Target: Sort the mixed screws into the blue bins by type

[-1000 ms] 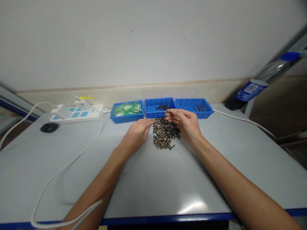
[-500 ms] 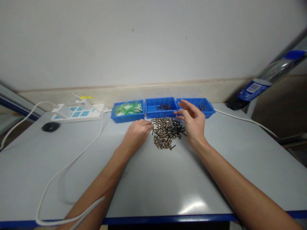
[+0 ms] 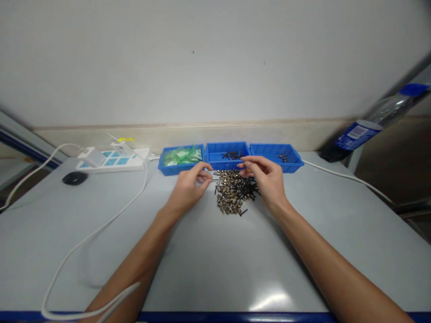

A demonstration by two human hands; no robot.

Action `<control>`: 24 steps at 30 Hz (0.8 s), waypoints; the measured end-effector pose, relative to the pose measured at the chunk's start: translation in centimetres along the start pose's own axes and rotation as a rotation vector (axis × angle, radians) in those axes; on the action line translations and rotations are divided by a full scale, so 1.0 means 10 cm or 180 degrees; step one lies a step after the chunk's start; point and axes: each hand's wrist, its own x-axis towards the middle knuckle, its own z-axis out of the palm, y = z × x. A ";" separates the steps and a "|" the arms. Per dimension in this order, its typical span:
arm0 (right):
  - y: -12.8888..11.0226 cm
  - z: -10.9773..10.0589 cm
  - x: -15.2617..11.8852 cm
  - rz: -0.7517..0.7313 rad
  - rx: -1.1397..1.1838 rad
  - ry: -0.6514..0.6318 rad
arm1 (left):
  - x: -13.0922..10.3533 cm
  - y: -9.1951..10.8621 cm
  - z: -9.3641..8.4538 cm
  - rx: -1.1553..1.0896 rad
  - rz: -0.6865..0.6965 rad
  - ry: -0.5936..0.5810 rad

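Observation:
My left hand [image 3: 189, 188] is at the left edge of a heap of screws [image 3: 230, 197], its thumb and fingers pinched on a thin dark screw [image 3: 215, 180] that points right. Brass-coloured and black screws are mixed in the heap, the black ones mostly on its right side. Over the heap's right back edge is my right hand [image 3: 267, 179], thumb and forefinger brought together; whatever may be between the tips is too small to make out. Just behind the hands, the middle blue bin [image 3: 215, 158] holds black screws, and the right blue bin [image 3: 292, 165] has a few brass-coloured ones.
A left blue bin [image 3: 164, 169] contains green-and-clear plastic packets [image 3: 183, 154]. Farther left are a white power strip [image 3: 134, 163] with plugs, a black computer mouse [image 3: 74, 178] and a white cable [image 3: 111, 220] crossing my left forearm. A bottle [image 3: 358, 134] leans at the back right.
My left hand has lifted slightly from the heap's edge with a screw in its fingertips. My right hand has moved down and away from the right bin, its fingers closing together.

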 end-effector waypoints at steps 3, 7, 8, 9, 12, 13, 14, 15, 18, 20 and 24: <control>-0.02 0.02 -0.03 0.0186 -0.0214 -0.0581 | 0.03 0.08 -0.03 -0.0536 -0.0300 0.0174; -0.05 0.06 -0.09 0.0561 -0.0066 -0.1235 | 0.03 0.14 -0.02 -0.1074 -0.0471 0.0290; -0.06 0.07 -0.11 0.0650 0.0070 -0.1344 | 0.02 0.14 -0.01 -0.1165 -0.0469 0.0261; -0.06 0.07 -0.12 0.0733 0.0196 -0.1410 | 0.02 0.15 0.00 -0.1238 -0.0448 0.0215; -0.05 0.09 -0.12 0.0894 0.0382 -0.1347 | 0.01 0.15 0.00 -0.1253 -0.0300 0.0103; -0.03 0.09 -0.11 0.0903 0.0389 -0.1264 | 0.01 0.15 -0.01 -0.1104 -0.0237 0.0101; -0.01 0.09 -0.10 0.0878 0.0402 -0.1155 | 0.01 0.14 -0.01 -0.0858 -0.0167 0.0108; 0.00 0.08 -0.08 0.0816 0.0435 -0.1034 | 0.00 0.12 -0.01 -0.0547 -0.0093 0.0089; 0.05 0.06 -0.01 0.0492 0.0612 -0.0692 | -0.03 0.04 0.02 0.0368 0.0078 -0.0126; 0.07 0.05 0.02 0.0360 0.0712 -0.0542 | -0.06 0.00 0.06 0.0713 0.0102 -0.0285; 0.06 0.02 0.02 0.0395 0.0736 -0.0418 | -0.09 -0.03 0.11 0.1036 0.0011 -0.0516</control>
